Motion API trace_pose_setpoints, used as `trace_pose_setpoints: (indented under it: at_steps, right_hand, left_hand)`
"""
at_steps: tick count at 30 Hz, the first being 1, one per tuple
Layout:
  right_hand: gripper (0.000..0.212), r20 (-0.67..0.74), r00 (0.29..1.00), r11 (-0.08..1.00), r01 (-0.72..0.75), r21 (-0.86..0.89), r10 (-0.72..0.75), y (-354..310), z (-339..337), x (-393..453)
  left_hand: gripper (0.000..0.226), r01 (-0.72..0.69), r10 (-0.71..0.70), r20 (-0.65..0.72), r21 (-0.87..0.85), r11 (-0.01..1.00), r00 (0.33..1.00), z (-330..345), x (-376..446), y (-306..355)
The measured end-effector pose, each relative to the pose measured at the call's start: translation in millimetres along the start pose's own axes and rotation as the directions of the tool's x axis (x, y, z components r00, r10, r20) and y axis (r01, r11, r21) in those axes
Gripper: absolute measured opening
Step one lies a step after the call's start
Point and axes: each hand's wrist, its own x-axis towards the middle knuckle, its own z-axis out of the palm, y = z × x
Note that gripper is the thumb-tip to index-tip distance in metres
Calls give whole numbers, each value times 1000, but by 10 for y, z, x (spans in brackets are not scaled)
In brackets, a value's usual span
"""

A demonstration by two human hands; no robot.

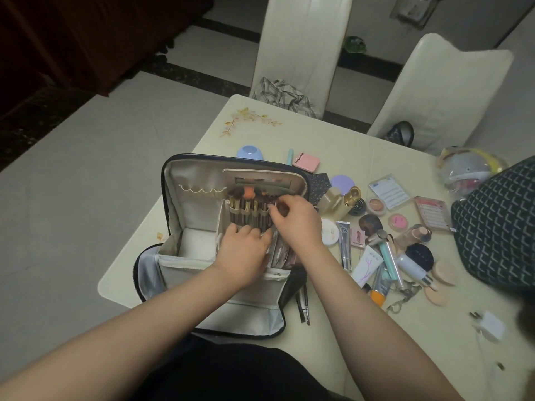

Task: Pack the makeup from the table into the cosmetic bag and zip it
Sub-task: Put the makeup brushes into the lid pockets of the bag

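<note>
I am looking down at the open, cream-lined, dark-edged cosmetic bag point(202, 227) sitting at the near left of the pale counter point(362, 342). My left hand point(241, 251) is resting over the bag's middle divider, fingers loosely curled against it; I cannot tell whether they are gripping anything. Just right, my right hand point(295, 218) is pinching a dark-handled makeup brush point(275, 205) at the row of brushes standing in the elastic slots. Brushes are light and stiff, so I judge a pinch low on the handle best, sparing the soft bristles. Farther right, loose makeup is lying scattered: a white squeeze tube point(367, 265), soft and slippery, and a pink round compact point(397, 222), probably fragile.
</note>
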Motion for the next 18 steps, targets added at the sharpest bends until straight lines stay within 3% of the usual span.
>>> trace_pose_setpoints:
  at_steps: [3,8,10,13,15,18]
  right_hand:
    - [22,-75,997,994,9,112,0,15,-6,-35]
    - [20,15,999,994,46,97,-47,53,-53,8]
    - [16,-68,997,969,63,240,-49,61,-173,-64]
    - [13,-286,925,874,-88,478,250,260,-337,-339]
    - [13,-201,889,853,-299,427,412,537,-302,-548]
    - [18,146,869,868,-488,96,472,933,-21,-814]
  left_hand:
    - [51,-10,10,-27,9,1000,1000,-12,-26,23]
    - [51,-24,24,-55,0,1000,998,22,-32,85]
    - [52,-26,23,-79,-36,999,997,30,-44,112]
    - [57,-27,12,-125,-116,993,992,42,-54,138]
    - [60,-28,7,-132,-156,987,991,67,-44,159]
    - [66,-55,30,-131,-193,980,991,131,-28,228]
